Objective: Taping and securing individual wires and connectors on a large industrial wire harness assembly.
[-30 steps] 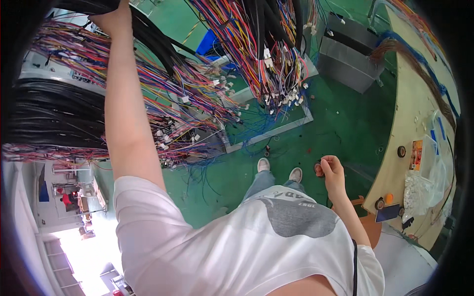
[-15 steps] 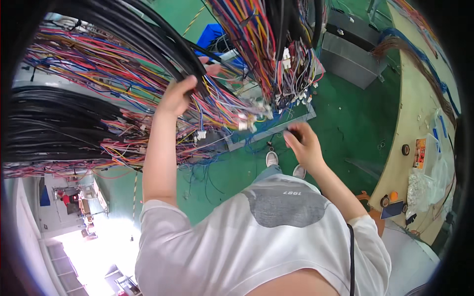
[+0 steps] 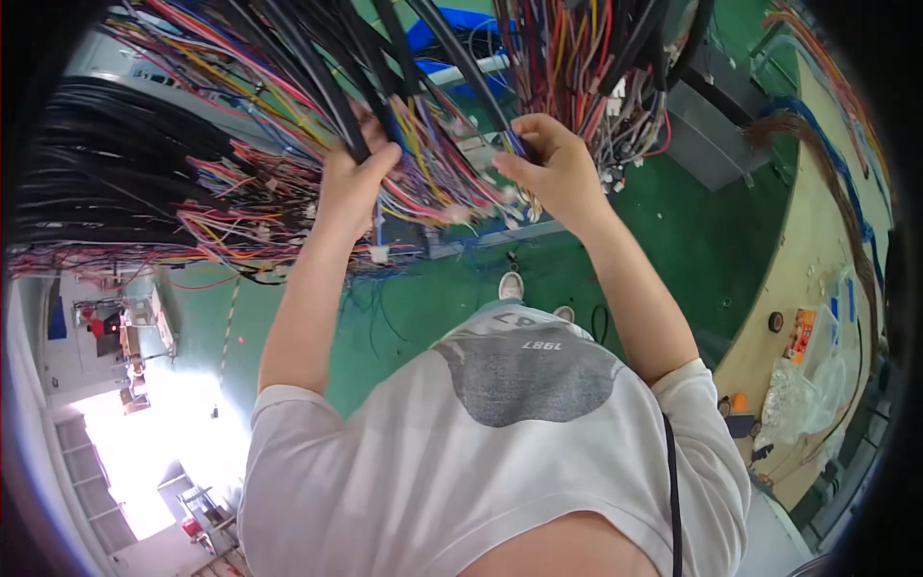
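Black-sleeved cables (image 3: 317, 82) hang down in front of me, thin multicolored wires (image 3: 437, 159) fanning out of their lower ends. My left hand (image 3: 348, 188) is closed around a group of these cables, thumb across the front, its other fingers partly hidden behind. To the right, one black-sleeved cable (image 3: 466, 67) slants down into my right hand (image 3: 558, 173), which pinches it near its end, where colored wires come out. Small white connectors (image 3: 380, 254) dangle from the wire ends between and below my hands.
More black cables (image 3: 106, 163) with loose colored wires are stacked at the left. Another thick wire bundle (image 3: 577, 67) hangs just right of my right hand. A blue bin (image 3: 452, 34) stands behind, a grey box (image 3: 711, 135) at the right. A curved wooden table (image 3: 769, 385) carries tape and plastic bags.
My right hand has risen from open space up to the wires and taken hold of one black cable. That cable has been drawn apart from the group in my left hand.
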### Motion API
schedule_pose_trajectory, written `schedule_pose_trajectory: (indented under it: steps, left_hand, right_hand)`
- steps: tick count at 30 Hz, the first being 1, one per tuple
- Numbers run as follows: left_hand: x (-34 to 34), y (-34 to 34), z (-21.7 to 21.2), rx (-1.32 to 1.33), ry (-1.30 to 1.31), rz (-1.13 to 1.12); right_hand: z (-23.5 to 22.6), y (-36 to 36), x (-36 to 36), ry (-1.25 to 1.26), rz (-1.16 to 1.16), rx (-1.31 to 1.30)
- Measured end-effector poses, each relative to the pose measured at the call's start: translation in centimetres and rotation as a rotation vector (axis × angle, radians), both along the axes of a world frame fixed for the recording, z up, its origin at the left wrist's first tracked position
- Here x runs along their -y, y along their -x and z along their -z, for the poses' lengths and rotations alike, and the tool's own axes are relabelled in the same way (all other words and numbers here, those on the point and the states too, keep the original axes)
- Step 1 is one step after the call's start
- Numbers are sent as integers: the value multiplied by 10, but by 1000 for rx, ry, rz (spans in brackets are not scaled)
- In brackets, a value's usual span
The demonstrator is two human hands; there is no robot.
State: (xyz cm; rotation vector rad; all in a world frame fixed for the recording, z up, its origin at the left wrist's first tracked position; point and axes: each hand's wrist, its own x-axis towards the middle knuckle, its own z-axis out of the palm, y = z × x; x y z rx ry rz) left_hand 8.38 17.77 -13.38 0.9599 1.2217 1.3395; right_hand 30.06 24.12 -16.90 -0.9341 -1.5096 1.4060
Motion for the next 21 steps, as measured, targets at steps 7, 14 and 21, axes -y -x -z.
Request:
schedule_pose_trajectory:
  steps: [7, 14, 21]
  left_hand:
    - [4, -95, -57, -1577, -957, -79]
    - [-29, -136, -79, -1790, -830, 835]
    - [-30, -188, -65, -1560, -668, 1153]
  right_hand:
    - [4, -64, 1, 424, -818, 73]
    - [3, -139, 25, 385, -445, -65]
    - [8, -170, 55, 481, -37, -309]
